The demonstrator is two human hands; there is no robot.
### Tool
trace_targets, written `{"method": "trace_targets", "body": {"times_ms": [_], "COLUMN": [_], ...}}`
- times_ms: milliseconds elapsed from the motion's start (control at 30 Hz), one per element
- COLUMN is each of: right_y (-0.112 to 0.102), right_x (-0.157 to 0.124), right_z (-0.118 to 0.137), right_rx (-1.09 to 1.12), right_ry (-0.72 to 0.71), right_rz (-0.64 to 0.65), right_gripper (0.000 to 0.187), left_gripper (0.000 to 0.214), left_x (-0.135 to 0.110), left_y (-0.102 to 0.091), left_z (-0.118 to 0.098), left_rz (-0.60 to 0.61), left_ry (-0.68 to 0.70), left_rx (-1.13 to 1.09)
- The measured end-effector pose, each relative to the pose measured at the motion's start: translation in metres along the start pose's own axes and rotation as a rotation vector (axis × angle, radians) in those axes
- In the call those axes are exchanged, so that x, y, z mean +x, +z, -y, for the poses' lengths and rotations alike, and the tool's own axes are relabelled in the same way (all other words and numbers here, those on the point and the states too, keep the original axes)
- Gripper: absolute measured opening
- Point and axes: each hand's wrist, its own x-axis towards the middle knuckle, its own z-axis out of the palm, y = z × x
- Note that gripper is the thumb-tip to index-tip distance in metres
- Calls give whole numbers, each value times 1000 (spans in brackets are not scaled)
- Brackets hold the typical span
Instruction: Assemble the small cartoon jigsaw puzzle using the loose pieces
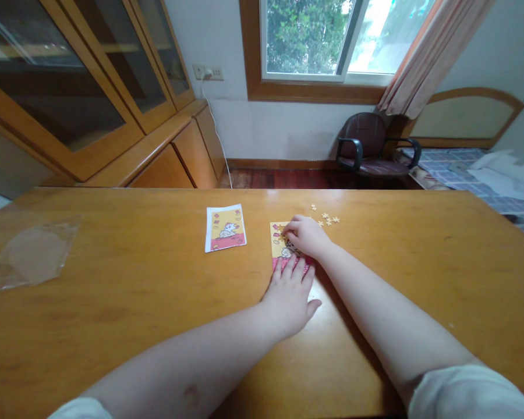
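Observation:
A small jigsaw puzzle [281, 254] with a yellow and pink picture lies on the wooden table, partly covered by both hands. My left hand [289, 294] rests flat on its near edge, fingers spread. Over the puzzle's upper part, my right hand [306, 235] has its thumb and fingertips pinched together; whatever they hold is too small to make out. Several loose puzzle pieces [329, 220] lie just beyond and to the right of my right hand. To the left is a picture card [226, 228] with a similar white animal on yellow and pink.
A clear plastic bag [35, 253] lies at the table's left side. The wooden table [148, 302] ends at a straight far edge. Beyond it stand a glass-fronted cabinet [157, 134] on the left, a dark armchair [367, 142] and a bed [463, 166] on the right.

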Motion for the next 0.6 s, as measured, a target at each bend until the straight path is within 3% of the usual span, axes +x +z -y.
{"method": "trace_targets", "body": {"times_ms": [600], "right_y": [-1], "right_x": [-1], "right_z": [1], "right_rx": [28], "right_ry": [-20], "right_rz": [5], "right_gripper": [26], "left_gripper": [70], "left_x": [0], "left_y": [-1], "left_z": [0], "left_rz": [1], "left_ry": [5], "left_rx": [-3]}}
